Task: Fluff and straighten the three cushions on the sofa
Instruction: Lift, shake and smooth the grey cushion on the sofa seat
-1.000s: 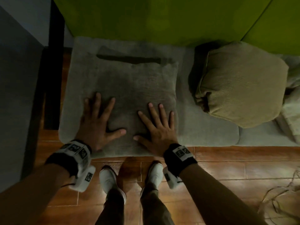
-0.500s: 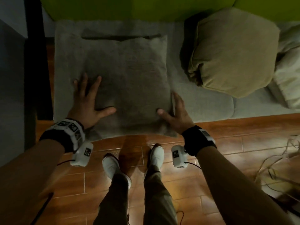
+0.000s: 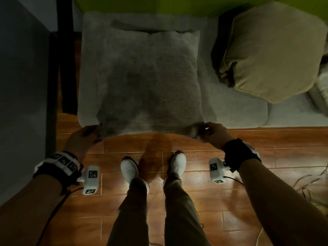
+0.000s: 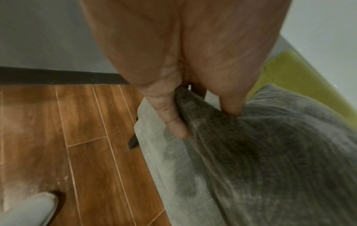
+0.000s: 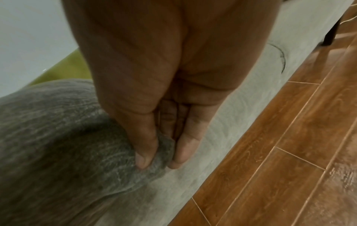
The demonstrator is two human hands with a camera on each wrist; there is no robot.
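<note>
- Grey cushion (image 3: 149, 80): lies flat on the grey sofa seat (image 3: 230, 107) at its left end; the near edge overhangs the front of the seat, and the far edge lies just short of the green backrest (image 3: 159, 4).
- Left hand (image 3: 83, 137): grasps the near-left corner of the grey cushion; the left wrist view shows the thumb (image 4: 230, 97) on top of the fabric and a finger (image 4: 172, 116) beneath it, with the corner pinched between them.
- Right hand (image 3: 213, 134): grasps the near-right corner of the same cushion; the right wrist view shows the thumb (image 5: 142, 146) pressing a bunched fold of fabric against the fingers (image 5: 183, 146).
- Tan cushion (image 3: 271, 50): rests on the seat to the right of the grey cushion, apart from it, leaning toward the backrest, with one corner crumpled.
- A third, pale cushion (image 3: 323, 82): only partly visible at the right edge, touching the tan one.
- Wooden floor (image 3: 195, 192): the person's two white shoes (image 3: 129, 169) stand on it just in front of the sofa; loose cables (image 3: 312, 185) lie at the right.
</note>
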